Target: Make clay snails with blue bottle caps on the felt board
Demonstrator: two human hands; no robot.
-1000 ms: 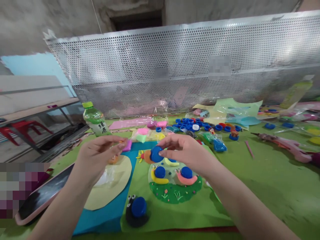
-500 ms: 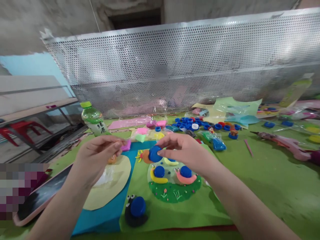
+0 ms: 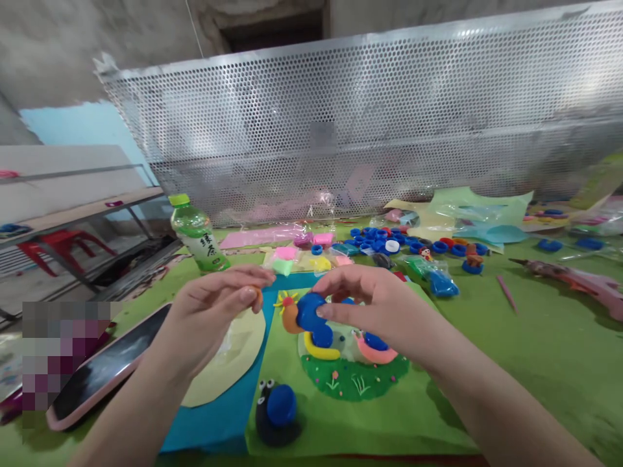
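My right hand [image 3: 363,301] pinches a blue bottle cap [image 3: 311,312] between thumb and fingers. Orange clay [image 3: 291,319] is attached to the cap's left side, with a red ball and thin yellow strands on top. My left hand [image 3: 221,305] is closed at the fingertips on a small bit of orange clay [image 3: 259,299], partly hidden by the thumb. Below lies a green sheet [image 3: 379,425] with a snail picture: a yellow snail [image 3: 324,354] and a pink snail [image 3: 377,352], both with blue cap shells. A black clay snail [image 3: 276,428] sits on the sheet's lower left.
A pale yellow paper disc [image 3: 219,376] lies on blue paper [image 3: 207,431], beside a phone [image 3: 104,366]. A green tea bottle [image 3: 197,237] stands behind my left hand. Several blue caps [image 3: 374,240], clay packets [image 3: 442,283] and a glue gun [image 3: 577,279] lie farther back and right.
My left hand has moved right, closer to the cap, and orange clay now shows at its fingertips. The capped orange figure has tilted more upright. The view has shifted slightly left.
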